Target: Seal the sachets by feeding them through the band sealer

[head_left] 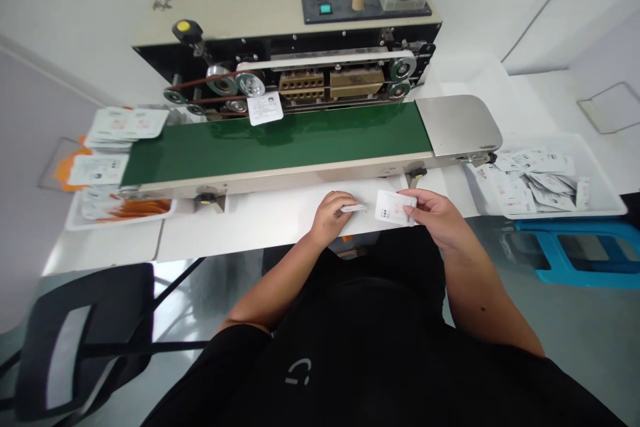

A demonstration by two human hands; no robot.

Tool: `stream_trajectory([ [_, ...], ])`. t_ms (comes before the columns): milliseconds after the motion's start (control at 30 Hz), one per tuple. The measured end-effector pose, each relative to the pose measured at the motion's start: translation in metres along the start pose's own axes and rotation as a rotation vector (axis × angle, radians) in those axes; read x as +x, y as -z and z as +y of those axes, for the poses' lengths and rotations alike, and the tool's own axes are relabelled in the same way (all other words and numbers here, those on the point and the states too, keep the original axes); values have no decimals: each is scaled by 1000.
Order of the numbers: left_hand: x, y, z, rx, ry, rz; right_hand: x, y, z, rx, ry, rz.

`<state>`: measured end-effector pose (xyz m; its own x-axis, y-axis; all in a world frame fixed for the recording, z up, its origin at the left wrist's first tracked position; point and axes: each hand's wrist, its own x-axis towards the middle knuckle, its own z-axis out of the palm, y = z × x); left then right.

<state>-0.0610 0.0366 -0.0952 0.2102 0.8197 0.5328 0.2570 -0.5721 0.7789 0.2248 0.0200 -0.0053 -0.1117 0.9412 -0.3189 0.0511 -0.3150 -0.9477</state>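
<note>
Your right hand pinches a printed white packet between thumb and fingers, its printed face showing, at the front of the desk. Your left hand, near it, is closed around a thin white piece that you see almost edge-on. Both are on your side of the green belt, apart from it. Another packet hangs by the machine's rollers, over the belt's far edge. A white tray of loose packets stands to your right.
</note>
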Motion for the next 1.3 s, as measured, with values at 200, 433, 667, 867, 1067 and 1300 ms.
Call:
stream_trajectory([
  [200,2,1,0,-12,68,7,-19,31,-42,-27,100,-3],
  [433,2,0,3,-17,73,19,16,47,-76,405,379,196],
  [667,4,1,6,-21,77,2,75,56,-108,376,165,275],
  [867,5,-1,3,-36,101,13,103,46,-139,278,88,361],
  [1067,4,-2,1,-41,106,13,129,35,-146,264,80,344],
  [1300,3,-2,-1,-36,105,11,149,20,-144,234,58,289],
])
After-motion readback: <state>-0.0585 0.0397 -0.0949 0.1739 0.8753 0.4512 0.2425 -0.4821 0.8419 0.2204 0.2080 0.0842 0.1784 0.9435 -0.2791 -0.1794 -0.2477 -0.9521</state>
